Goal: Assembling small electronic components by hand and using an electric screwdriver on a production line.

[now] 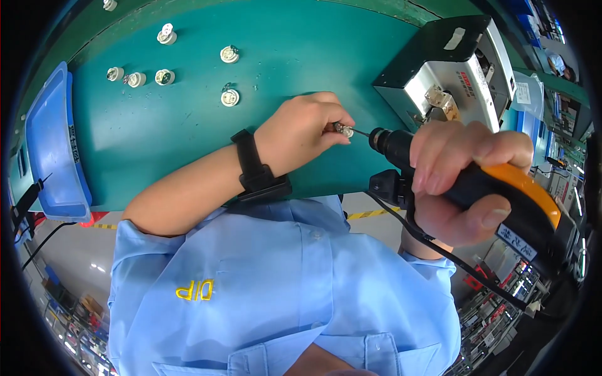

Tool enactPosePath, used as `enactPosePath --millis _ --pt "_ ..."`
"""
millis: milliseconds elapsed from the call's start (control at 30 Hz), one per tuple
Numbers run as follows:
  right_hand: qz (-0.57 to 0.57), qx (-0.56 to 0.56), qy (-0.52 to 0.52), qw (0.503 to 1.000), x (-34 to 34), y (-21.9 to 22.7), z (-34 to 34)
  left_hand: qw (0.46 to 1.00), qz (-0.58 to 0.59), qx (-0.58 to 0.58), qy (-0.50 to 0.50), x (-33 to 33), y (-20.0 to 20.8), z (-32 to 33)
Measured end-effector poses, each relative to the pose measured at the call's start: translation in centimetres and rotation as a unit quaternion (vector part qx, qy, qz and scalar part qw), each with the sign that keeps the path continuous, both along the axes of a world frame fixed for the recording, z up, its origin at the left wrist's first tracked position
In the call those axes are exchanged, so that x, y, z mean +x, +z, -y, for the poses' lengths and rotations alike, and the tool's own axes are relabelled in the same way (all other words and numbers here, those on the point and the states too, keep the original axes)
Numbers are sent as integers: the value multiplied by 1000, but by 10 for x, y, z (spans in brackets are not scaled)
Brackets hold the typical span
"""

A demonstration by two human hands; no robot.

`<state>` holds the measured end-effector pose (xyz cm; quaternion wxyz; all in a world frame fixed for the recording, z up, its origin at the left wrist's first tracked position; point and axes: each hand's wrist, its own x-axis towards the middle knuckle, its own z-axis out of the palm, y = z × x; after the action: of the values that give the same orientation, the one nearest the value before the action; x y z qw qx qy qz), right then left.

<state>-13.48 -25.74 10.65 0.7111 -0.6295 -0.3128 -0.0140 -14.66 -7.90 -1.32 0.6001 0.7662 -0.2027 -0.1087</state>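
My right hand [461,178] is wrapped round a black and orange electric screwdriver [401,149], held level with its bit pointing left. Between the fingertips of my left hand [307,128] is a small round white part [345,130] with a dark, partly hidden piece on it. The bit's tip reaches this part; whether it sits in a screw is too small to tell. On the green mat beyond my left hand lie several similar white round parts [230,98], some with small circuit boards on top or tilted beside them.
A black and silver box-shaped machine [448,75], resembling a screw feeder, stands at the far right of the green mat [301,56]. A blue tray [59,150] is at the left edge, a second black screwdriver [26,203] beside it. The screwdriver's cable [467,266] hangs near my right forearm.
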Motion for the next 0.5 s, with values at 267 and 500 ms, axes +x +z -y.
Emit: enactPosePath --millis 267,500 --pt "-18 -53 -43 997 3 1 -14 1000 10 3 5 0 3 3" --pt "-76 -49 -81 993 -14 12 -3 1000 26 7 10 -4 4 4"
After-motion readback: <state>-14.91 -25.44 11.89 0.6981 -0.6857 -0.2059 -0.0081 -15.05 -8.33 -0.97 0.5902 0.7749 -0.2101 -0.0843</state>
